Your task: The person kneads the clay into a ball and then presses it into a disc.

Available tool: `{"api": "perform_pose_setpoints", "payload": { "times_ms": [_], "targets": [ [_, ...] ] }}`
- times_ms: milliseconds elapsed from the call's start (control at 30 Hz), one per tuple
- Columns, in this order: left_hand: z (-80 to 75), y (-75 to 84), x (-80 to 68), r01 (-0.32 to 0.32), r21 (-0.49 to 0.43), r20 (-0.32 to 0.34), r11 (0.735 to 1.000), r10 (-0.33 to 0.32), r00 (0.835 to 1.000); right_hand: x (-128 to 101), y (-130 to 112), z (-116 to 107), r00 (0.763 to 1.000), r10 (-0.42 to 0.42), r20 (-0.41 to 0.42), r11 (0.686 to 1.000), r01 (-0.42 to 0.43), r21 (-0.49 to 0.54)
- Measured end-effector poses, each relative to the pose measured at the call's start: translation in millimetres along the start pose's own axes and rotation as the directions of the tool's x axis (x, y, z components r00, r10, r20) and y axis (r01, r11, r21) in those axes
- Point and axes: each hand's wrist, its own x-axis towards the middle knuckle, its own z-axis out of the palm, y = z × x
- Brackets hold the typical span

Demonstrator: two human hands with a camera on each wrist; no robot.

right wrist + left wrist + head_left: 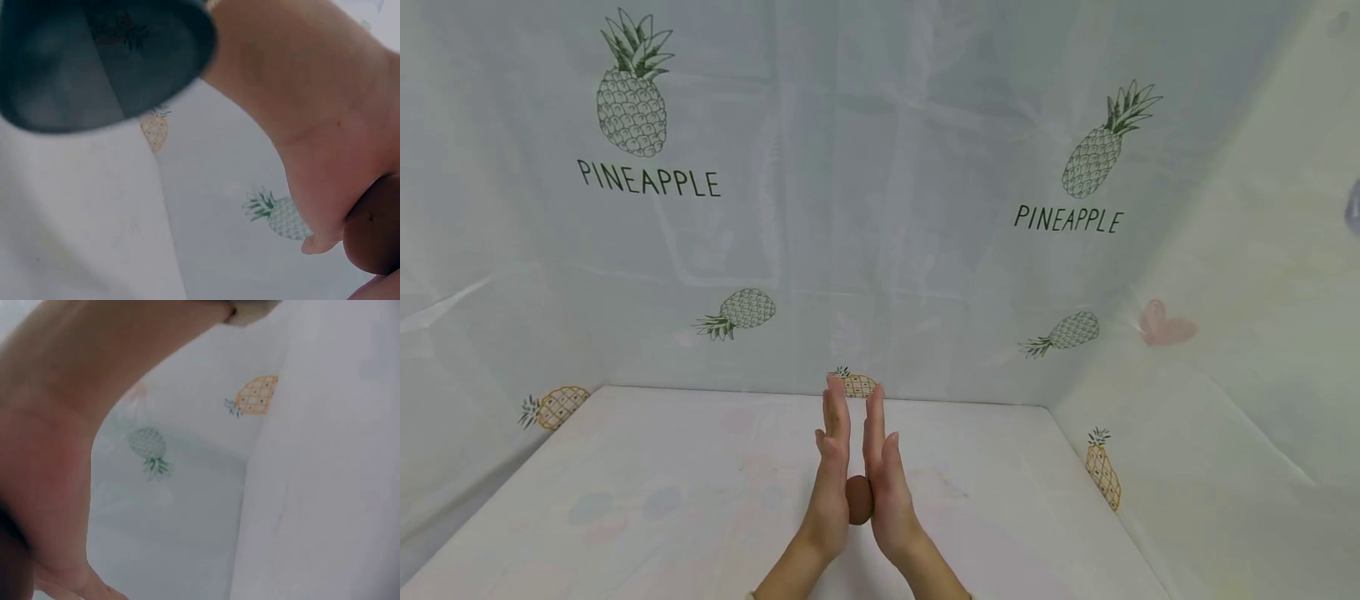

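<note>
A smooth brown ball [859, 500], which looks like modelling clay, sits between the two palms above the white table. My left hand [832, 483] presses against its left side, fingers straight and pointing forward. From the other side my right hand [886, 492] faces it, palm flat to the ball, with straight fingers and the thumb a little apart. The fingertips of the two hands do not meet. In the right wrist view the brown ball [374, 234] shows a small dent and touches the base of a palm. In the left wrist view most of the ball is hidden.
The white table [700, 500] runs back to a pale cloth wall [880, 208] printed with pineapples. Another cloth [1240, 375] closes the right side. A dark glossy rounded object [156, 69] fills the upper left of the right wrist view; its kind is unclear.
</note>
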Motion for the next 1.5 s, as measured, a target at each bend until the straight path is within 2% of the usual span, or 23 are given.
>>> {"api": "perform_pose_setpoints", "payload": {
  "times_ms": [233, 400, 633, 867, 1100, 1233, 1333, 1500],
  "targets": [
    [-9.3, -9.1, 3.5, 0.017, -0.025, -0.05, 1.0, -0.018, 0.999, -2.1, -2.9, 7.9, 1.0, -0.026, 0.002, 0.999, 0.026, -0.029],
    [-4.9, -16.4, 3.1, 0.021, -0.008, -0.03, 1.0, -0.022, 0.999, -2.1, -6.0, 4.1, 0.999, -0.022, -0.025, 0.999, 0.022, -0.026],
    [8.0, -22.9, -2.1, 0.032, -0.012, 0.031, 0.999, -0.031, 0.999, -1.7, -9.4, -9.1, 0.996, 0.0, -0.084, 0.999, -0.004, -0.042],
    [16.2, -12.5, -7.3, 0.007, -0.024, 0.066, 1.0, -0.006, 0.998, 0.3, -4.7, -17.5, 0.995, 0.009, -0.1, 1.0, -0.009, 0.003],
    [14.3, 3.8, -8.3, -0.005, -0.029, 0.069, 1.0, 0.007, 0.998, 1.9, 2.7, -15.5, 0.997, 0.032, -0.07, 0.999, -0.03, 0.038],
    [8.2, 8.6, -6.7, -0.007, -0.048, 0.049, 0.999, 0.009, 0.999, 1.9, 5.4, -8.8, 0.999, 0.026, -0.036, 0.999, -0.026, 0.021],
    [2.4, 11.1, -4.0, -0.034, -0.046, 0.018, 0.998, 0.034, 0.999, 1.4, 6.9, -2.2, 1.0, 0.015, -0.007, 1.0, -0.015, 0.01],
    [-7.1, 10.3, 1.2, -0.043, -0.038, -0.025, 0.998, 0.042, 0.999, -0.4, 3.5, 7.7, 1.0, 0.019, 0.012, 1.0, -0.019, -0.008]
  ]
}}
